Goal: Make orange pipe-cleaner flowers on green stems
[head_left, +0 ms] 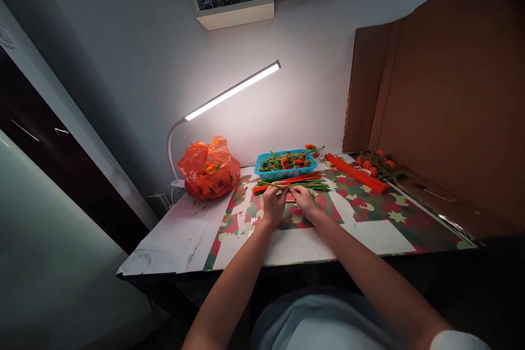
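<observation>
Near the middle of the table, my left hand [274,202] pinches a thin green pipe cleaner [274,185], which slants away toward the upper left. My right hand [302,198] is closed close beside it, its fingertips meeting the same piece at its right end. Fine detail between the fingertips is too small to make out. Just beyond both hands lie a bundle of green pipe cleaners [318,185] and some orange-red pipe cleaners [301,178].
A blue basket [283,174] behind the bundles holds orange flowers with green stems. An orange plastic bag [213,175] stands left, beneath a lit lamp [233,90]. More orange-red sticks [359,174] and orange flowers [374,165] lie right, beside a tall cardboard sheet [438,93].
</observation>
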Demonstrator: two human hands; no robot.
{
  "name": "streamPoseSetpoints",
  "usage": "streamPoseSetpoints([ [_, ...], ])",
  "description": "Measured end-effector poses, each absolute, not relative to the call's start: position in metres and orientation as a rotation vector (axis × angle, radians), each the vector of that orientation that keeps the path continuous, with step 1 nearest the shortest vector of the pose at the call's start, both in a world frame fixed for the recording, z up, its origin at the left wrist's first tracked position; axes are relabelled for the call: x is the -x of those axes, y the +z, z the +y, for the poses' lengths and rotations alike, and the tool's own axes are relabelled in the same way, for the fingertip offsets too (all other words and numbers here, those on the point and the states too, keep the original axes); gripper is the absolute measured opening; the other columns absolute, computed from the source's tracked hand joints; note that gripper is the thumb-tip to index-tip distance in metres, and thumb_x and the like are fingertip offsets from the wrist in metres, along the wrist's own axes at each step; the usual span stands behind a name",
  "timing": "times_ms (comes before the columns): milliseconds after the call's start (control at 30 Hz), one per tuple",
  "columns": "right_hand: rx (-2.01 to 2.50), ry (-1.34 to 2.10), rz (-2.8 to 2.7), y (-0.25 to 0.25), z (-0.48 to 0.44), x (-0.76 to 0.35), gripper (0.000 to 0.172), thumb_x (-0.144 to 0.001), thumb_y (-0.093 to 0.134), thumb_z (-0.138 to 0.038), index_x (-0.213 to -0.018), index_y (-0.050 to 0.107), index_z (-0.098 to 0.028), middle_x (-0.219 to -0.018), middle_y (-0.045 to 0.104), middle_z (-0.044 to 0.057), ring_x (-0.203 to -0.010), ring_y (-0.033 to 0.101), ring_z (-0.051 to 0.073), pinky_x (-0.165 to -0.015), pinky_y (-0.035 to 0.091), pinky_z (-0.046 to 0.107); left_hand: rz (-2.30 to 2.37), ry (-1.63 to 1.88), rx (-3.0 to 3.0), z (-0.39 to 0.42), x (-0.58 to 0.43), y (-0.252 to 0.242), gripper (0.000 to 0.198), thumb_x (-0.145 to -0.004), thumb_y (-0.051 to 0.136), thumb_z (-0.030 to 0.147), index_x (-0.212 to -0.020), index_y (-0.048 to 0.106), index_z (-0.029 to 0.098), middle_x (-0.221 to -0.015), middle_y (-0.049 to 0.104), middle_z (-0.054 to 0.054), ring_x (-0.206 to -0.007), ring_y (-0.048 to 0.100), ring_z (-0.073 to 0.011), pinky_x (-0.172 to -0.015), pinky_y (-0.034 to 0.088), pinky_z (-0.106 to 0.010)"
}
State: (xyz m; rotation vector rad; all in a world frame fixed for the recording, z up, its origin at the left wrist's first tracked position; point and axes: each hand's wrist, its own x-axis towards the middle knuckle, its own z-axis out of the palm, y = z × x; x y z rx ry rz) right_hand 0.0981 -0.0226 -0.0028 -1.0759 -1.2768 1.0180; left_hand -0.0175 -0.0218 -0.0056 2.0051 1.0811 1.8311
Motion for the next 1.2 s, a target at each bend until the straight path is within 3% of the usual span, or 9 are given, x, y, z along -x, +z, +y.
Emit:
streamPoseSetpoints([
  [200,0.970,1.556,-1.108,0.007,-0.025,-0.111,0.015,-0.070,0.060,-0.029,-0.062,0.053,-0.018,-0.056,0.054,0.000,-0.051,0.048,0.011,-0.049,0.038,0.023,1.023,1.839,-2.127,-0.023,0.015,-0.003,0.012,-0.083,0.059,0.020,-0.077,0.070,0.020,-0.091,0.069,-0.007,-0.086,0.066,-0.0179,-0.076,0.054,-0.032],
  [300,0.930,1.622,-1.155,0.004,-0.025,-0.114,0.016,-0.074,0.059,-0.030,-0.064,0.056,-0.017,-0.058,0.058,0.003,-0.052,0.053,0.014,-0.051,0.044,0.027,1.022,1.822,-1.944,-0.027,0.012,0.001,0.009,-0.079,0.064,0.025,-0.074,0.071,0.021,-0.091,0.069,-0.008,-0.086,0.065,-0.0197,-0.072,0.053,-0.030],
  [433,1.017,1.001,-1.251,-0.005,-0.028,-0.109,0.019,-0.071,0.063,-0.035,-0.073,0.062,-0.017,-0.072,0.066,0.006,-0.063,0.059,0.018,-0.059,0.047,0.030,1.084,1.799,-1.608,-0.026,0.011,0.000,0.016,-0.071,0.071,0.035,-0.071,0.072,0.019,-0.084,0.071,-0.009,-0.083,0.065,-0.0215,-0.065,0.050,-0.028],
  [533,1.070,0.463,-1.374,-0.008,-0.031,-0.103,0.016,-0.070,0.065,-0.031,-0.077,0.067,-0.016,-0.075,0.068,0.007,-0.067,0.060,0.020,-0.064,0.047,0.032,1.090,1.749,-1.404,-0.019,0.013,-0.007,0.026,-0.065,0.074,0.040,-0.072,0.072,0.015,-0.072,0.070,-0.009,-0.073,0.065,-0.0206,-0.064,0.050,-0.028],
  [600,1.057,0.280,-1.472,-0.008,-0.032,-0.101,0.013,-0.075,0.061,-0.027,-0.076,0.069,-0.017,-0.074,0.068,0.007,-0.067,0.060,0.019,-0.065,0.046,0.031,1.080,1.727,-1.336,-0.014,0.014,-0.011,0.030,-0.064,0.075,0.042,-0.073,0.072,0.014,-0.067,0.070,-0.008,-0.069,0.065,-0.0200,-0.064,0.050,-0.028],
  [800,1.076,0.077,-1.634,-0.011,-0.030,-0.100,0.014,-0.084,0.055,-0.019,-0.082,0.069,-0.016,-0.077,0.067,0.006,-0.072,0.061,0.018,-0.067,0.043,0.028,1.091,1.704,-1.329,-0.011,0.015,-0.016,0.032,-0.063,0.075,0.043,-0.071,0.072,0.013,-0.067,0.070,-0.008,-0.067,0.065,-0.0193,-0.062,0.049,-0.028],
  [1033,1.146,-0.239,-1.867,-0.014,-0.023,-0.106,0.021,-0.092,0.048,-0.022,-0.083,0.066,-0.017,-0.081,0.066,0.006,-0.078,0.058,0.019,-0.070,0.037,0.030,1.078,1.725,-1.291,-0.010,0.015,-0.015,0.030,-0.061,0.076,0.042,-0.067,0.071,0.013,-0.062,0.069,-0.007,-0.063,0.064,-0.0185,-0.060,0.049,-0.027],
  [1200,1.147,-0.240,-1.796,-0.016,-0.022,-0.101,0.022,-0.093,0.046,-0.021,-0.084,0.065,-0.016,-0.081,0.065,0.007,-0.078,0.058,0.020,-0.071,0.039,0.030,1.112,1.754,-1.297,-0.010,0.014,-0.015,0.030,-0.061,0.075,0.043,-0.063,0.070,0.014,-0.058,0.067,-0.005,-0.055,0.060,-0.0148,-0.054,0.045,-0.024],
])
